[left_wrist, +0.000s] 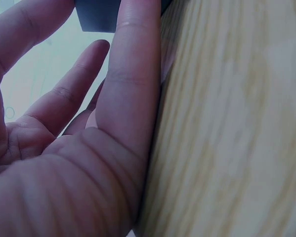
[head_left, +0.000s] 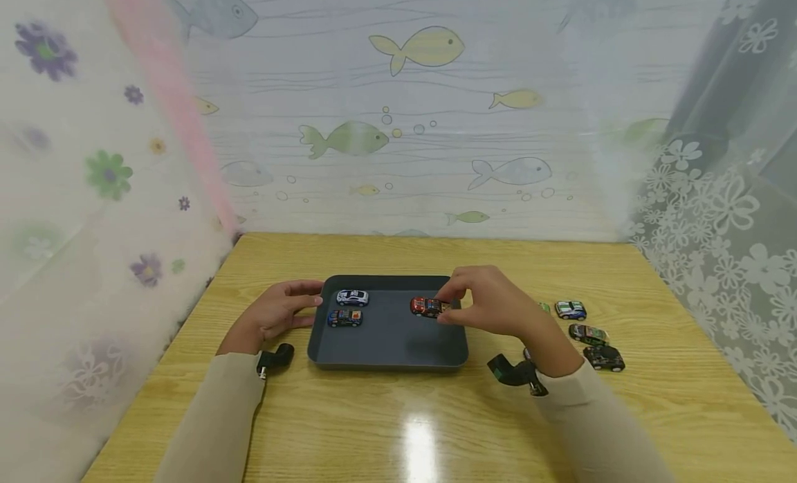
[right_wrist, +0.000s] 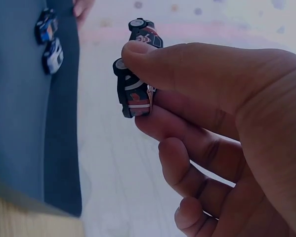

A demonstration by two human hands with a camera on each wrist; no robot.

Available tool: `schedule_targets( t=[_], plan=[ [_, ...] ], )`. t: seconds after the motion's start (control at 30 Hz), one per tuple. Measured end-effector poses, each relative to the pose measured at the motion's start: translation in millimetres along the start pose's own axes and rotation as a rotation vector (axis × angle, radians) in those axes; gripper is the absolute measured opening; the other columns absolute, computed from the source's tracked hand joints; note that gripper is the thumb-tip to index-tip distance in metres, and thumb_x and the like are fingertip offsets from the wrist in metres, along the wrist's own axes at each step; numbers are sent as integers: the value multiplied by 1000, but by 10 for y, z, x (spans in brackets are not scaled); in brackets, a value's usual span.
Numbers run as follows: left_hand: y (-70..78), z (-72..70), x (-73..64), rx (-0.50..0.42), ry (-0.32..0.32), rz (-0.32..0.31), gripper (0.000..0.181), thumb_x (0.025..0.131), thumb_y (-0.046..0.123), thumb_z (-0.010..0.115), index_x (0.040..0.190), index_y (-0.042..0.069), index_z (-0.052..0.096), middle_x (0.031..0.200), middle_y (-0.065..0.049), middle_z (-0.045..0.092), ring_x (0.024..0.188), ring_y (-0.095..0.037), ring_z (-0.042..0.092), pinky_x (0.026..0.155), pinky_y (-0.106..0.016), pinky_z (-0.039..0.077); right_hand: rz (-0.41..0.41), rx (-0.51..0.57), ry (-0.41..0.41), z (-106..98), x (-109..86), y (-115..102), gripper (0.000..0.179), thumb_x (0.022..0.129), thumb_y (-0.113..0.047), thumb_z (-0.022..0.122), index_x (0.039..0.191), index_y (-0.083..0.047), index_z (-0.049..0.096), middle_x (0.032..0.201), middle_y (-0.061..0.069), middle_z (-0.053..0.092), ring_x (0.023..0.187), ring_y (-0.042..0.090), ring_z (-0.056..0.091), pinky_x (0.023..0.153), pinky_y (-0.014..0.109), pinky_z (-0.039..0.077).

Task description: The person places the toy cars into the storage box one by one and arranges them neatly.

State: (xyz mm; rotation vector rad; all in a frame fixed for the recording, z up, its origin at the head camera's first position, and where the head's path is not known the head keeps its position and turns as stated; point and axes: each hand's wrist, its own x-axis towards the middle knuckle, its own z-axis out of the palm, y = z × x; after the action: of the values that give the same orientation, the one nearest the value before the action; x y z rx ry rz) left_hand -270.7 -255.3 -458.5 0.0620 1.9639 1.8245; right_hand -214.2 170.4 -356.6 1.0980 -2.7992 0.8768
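One fish-printed backdrop (head_left: 349, 192): spread across the upper half of the head view.
Wooden table (head_left: 349, 427): across the lower half of the head view; along the right side of the left wrist view.
Dark grey tray (head_left: 386, 367): set on the table, lower centre of the head view.
Left hand (head_left: 277, 313): at the tray's left wall; touching with extended digits.
Right hand (head_left: 492, 299): over the tray's right side; pinching the red-and-black toy car (head_left: 425, 306) between thumb and finger.
Red-and-black toy car: held above the tray floor; upper centre of the right wrist view.
White toy car (head_left: 353, 298): inside the tray, upper left corner.
Blue toy car (head_left: 345, 318): inside the tray, just below the white one in the frame.
White-and-green toy car (head_left: 571, 310): on the table, right of the frame.
Multicoloured toy car (head_left: 588, 334): just below the white-and-green one.
Black toy car (head_left: 604, 358): lower right, beside the multicoloured one.
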Motion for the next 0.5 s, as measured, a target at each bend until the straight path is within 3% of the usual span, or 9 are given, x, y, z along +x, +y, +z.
schedule_targets(
  t=[0.5],
  plan=[
    [-5, -16, -17, -1, -11, 9, 66, 102, 19, 69, 158, 4, 39, 164, -19, 34, 117, -14, 66, 98, -37, 60, -36, 45, -29, 273, 372, -179, 23, 87, -31, 87, 108, -22, 82, 99, -8, 70, 93, 9, 67, 84, 33, 61]
  ],
)
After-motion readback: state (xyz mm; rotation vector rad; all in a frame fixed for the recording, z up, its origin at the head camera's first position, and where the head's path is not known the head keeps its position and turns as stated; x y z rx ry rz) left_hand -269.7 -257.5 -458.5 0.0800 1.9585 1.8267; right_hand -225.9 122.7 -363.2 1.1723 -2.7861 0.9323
